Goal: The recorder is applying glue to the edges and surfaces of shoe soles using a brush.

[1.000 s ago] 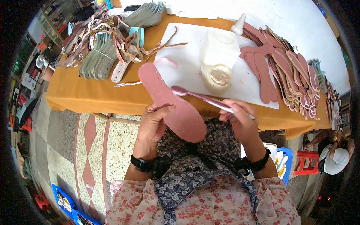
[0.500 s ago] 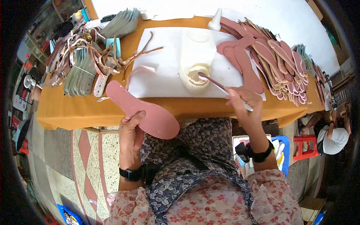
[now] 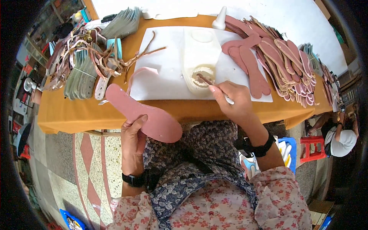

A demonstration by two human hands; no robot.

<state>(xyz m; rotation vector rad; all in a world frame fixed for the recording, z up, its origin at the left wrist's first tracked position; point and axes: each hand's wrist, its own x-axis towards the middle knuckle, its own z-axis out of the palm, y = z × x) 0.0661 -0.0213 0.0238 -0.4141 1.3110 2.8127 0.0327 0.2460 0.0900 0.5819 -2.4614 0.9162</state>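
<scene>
Presently, left hand point(image 3: 132, 136): gripping an insole point(image 3: 153, 120)
Right hand point(image 3: 235, 100): gripping a brush point(image 3: 205, 79)
Container point(image 3: 201, 53): just beyond right hand, brush end inside its opening

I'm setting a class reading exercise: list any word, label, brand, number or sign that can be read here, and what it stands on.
None can be read.
Orange tablecloth, right end: a tiny mark, too small to read.
Black wristwatch on the left wrist: any display too small to read.
Pink insole in the left hand: no lettering visible.
</scene>
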